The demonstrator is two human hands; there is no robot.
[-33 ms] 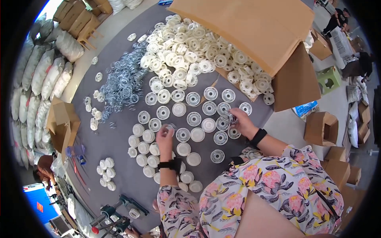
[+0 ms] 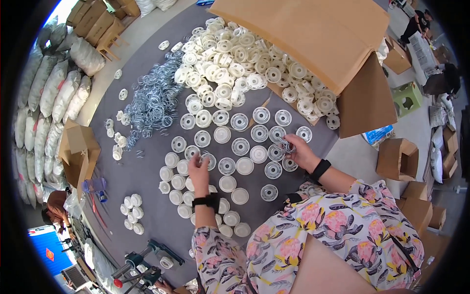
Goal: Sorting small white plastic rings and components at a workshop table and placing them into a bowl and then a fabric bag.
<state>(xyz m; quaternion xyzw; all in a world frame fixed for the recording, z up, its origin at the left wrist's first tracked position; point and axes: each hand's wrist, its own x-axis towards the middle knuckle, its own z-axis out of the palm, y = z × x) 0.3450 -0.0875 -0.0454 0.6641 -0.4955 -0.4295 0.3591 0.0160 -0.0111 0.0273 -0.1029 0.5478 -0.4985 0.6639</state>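
- Two hands work over my grey desk (image 2: 147,181), and I read them from left to right.
- Far left, a heap of metal spring rings (image 2: 154,100) lies well apart from both hands.
- My left hand (image 2: 198,169) has its grip pinched narrow on a clear round disc (image 2: 208,159), which lies just ahead of the fingertips, flat, with no long axis to speak of.
- Between the hands, rows of white caps (image 2: 240,166) lie flat, closer to the left hand.
- My right hand (image 2: 301,152) has its grip closed on a small wire ring (image 2: 286,145), held over the discs at its fingertips.
- Beyond, an open cardboard box (image 2: 318,39) spills the white pile.
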